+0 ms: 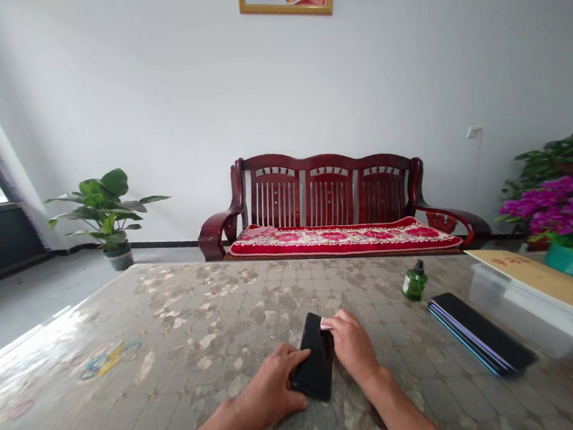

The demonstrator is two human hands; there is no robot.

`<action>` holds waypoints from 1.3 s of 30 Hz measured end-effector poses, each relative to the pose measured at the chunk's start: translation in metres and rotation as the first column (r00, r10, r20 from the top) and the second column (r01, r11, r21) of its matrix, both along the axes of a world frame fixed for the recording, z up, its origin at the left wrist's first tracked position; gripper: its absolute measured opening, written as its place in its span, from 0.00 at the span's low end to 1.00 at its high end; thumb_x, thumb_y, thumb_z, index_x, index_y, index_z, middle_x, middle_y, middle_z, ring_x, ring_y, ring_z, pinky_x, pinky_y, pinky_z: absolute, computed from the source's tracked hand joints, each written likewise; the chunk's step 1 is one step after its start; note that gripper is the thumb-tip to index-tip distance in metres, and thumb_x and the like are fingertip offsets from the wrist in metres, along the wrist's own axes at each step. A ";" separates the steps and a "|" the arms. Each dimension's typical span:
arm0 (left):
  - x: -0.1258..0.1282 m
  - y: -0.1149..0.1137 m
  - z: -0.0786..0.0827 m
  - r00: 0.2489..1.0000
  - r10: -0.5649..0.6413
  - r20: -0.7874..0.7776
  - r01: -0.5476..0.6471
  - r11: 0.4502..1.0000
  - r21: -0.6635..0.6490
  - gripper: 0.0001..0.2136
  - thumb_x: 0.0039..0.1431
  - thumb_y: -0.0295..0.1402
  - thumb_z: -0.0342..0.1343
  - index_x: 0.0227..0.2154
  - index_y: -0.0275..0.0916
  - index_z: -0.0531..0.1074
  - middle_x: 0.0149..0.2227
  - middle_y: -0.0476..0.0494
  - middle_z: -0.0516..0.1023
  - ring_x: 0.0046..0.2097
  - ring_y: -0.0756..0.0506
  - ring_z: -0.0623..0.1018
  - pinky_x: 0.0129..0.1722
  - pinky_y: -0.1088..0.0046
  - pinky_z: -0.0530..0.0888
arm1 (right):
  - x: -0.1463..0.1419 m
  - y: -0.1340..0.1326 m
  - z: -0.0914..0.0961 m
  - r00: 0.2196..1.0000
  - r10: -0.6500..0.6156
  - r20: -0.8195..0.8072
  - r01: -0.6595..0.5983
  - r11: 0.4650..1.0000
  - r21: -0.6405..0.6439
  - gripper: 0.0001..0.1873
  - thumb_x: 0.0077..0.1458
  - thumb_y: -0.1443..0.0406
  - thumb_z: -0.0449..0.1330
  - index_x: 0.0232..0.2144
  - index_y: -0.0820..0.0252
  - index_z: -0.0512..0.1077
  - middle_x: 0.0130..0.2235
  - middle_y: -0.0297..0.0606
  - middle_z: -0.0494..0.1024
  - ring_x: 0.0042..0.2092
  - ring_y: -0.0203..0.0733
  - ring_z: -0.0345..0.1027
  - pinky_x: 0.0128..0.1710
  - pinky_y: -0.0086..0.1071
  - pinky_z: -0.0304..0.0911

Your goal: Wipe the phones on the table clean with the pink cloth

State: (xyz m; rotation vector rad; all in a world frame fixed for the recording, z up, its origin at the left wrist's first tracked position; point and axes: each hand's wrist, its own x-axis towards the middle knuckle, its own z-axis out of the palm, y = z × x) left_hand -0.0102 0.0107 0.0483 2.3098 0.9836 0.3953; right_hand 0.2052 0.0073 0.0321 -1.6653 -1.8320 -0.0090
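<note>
A black phone (315, 358) lies flat on the patterned table (176, 332) just in front of me. My left hand (274, 389) grips the phone's near left edge, fingers curled round it. My right hand (351, 346) rests at the phone's right side and pinches a small white pad (326, 323) against the screen near its far corner. To the right, a stack of dark phones (481, 342) lies side by side. A small green bottle (414, 283) with a dark cap stands upright beyond them.
A clear plastic box (525, 308) with a cardboard sheet on top sits at the table's right edge, beside purple flowers (561, 204) in a green pot. Behind the table stand a dark wooden bench (330, 201) with a red cushion and a potted plant (106, 214).
</note>
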 end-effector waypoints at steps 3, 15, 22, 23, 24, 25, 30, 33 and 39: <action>0.001 -0.004 0.001 1.000 -0.027 0.012 0.027 1.000 -0.003 0.21 0.45 0.26 0.58 0.46 0.45 0.74 0.42 0.49 0.72 0.43 0.45 0.73 0.41 0.76 0.68 | -0.001 -0.002 0.002 1.000 0.005 0.028 -0.004 0.998 -0.057 0.18 0.60 0.73 0.49 0.38 0.54 0.79 0.36 0.38 0.75 0.42 0.39 0.68 0.42 0.26 0.61; 0.008 -0.018 -0.001 0.989 0.028 -0.145 -0.019 0.998 0.063 0.24 0.56 0.28 0.55 0.56 0.43 0.67 0.51 0.41 0.71 0.51 0.42 0.74 0.52 0.71 0.69 | -0.005 -0.006 0.003 1.000 -0.005 0.018 0.006 0.997 -0.073 0.18 0.60 0.73 0.49 0.39 0.55 0.78 0.37 0.38 0.74 0.43 0.39 0.67 0.43 0.25 0.60; 0.012 -0.020 -0.003 0.974 0.050 -0.223 -0.023 0.992 0.121 0.22 0.59 0.29 0.55 0.58 0.43 0.65 0.53 0.40 0.71 0.51 0.42 0.74 0.52 0.70 0.70 | -0.008 -0.009 0.003 0.999 0.011 0.035 -0.008 0.997 -0.081 0.19 0.61 0.72 0.48 0.39 0.52 0.79 0.37 0.39 0.75 0.43 0.39 0.67 0.44 0.26 0.60; 0.013 -0.020 -0.002 0.971 0.050 -0.232 -0.022 0.992 0.124 0.21 0.60 0.29 0.55 0.57 0.42 0.66 0.52 0.40 0.71 0.50 0.42 0.75 0.52 0.70 0.71 | -0.009 -0.011 0.004 0.999 0.023 0.046 -0.019 0.997 -0.075 0.19 0.61 0.72 0.49 0.39 0.52 0.79 0.37 0.39 0.74 0.43 0.39 0.67 0.44 0.26 0.60; 0.013 -0.021 -0.001 0.969 0.050 -0.243 -0.019 0.992 0.128 0.20 0.60 0.29 0.56 0.56 0.42 0.67 0.52 0.40 0.71 0.50 0.42 0.75 0.52 0.70 0.71 | -0.010 -0.012 0.004 0.998 0.035 0.059 -0.031 0.997 -0.068 0.19 0.61 0.72 0.49 0.39 0.51 0.79 0.37 0.38 0.74 0.43 0.39 0.66 0.44 0.27 0.60; 0.013 -0.021 0.001 0.966 0.049 -0.252 -0.015 0.990 0.138 0.20 0.60 0.29 0.57 0.55 0.41 0.68 0.51 0.40 0.72 0.49 0.42 0.75 0.52 0.70 0.71 | -0.010 -0.013 0.004 0.996 0.046 0.072 -0.041 0.997 -0.064 0.18 0.61 0.71 0.50 0.39 0.51 0.78 0.36 0.38 0.74 0.43 0.39 0.66 0.44 0.27 0.59; 0.009 -0.021 0.006 0.972 0.027 -0.232 0.032 0.969 0.244 0.17 0.59 0.34 0.61 0.51 0.44 0.71 0.50 0.43 0.72 0.51 0.40 0.73 0.52 0.65 0.71 | -0.009 -0.007 0.006 0.994 -0.002 0.112 0.010 0.997 -0.072 0.17 0.62 0.70 0.51 0.38 0.49 0.78 0.37 0.36 0.75 0.42 0.40 0.66 0.43 0.29 0.59; 0.006 -0.019 0.006 0.978 -0.002 -0.207 0.060 0.959 0.277 0.17 0.58 0.37 0.62 0.50 0.45 0.72 0.54 0.43 0.70 0.53 0.39 0.71 0.54 0.64 0.69 | -0.006 0.000 0.009 0.989 -0.060 0.135 0.072 0.994 -0.087 0.18 0.62 0.71 0.50 0.39 0.50 0.79 0.38 0.37 0.75 0.42 0.41 0.67 0.43 0.30 0.59; 0.003 -0.015 0.002 0.986 -0.054 -0.156 0.099 0.948 0.303 0.13 0.64 0.38 0.56 0.50 0.43 0.71 0.56 0.44 0.71 0.54 0.42 0.72 0.56 0.66 0.68 | -0.012 -0.009 0.015 0.981 0.006 0.193 0.012 0.996 -0.091 0.17 0.63 0.70 0.50 0.35 0.51 0.78 0.36 0.36 0.75 0.42 0.40 0.66 0.42 0.29 0.57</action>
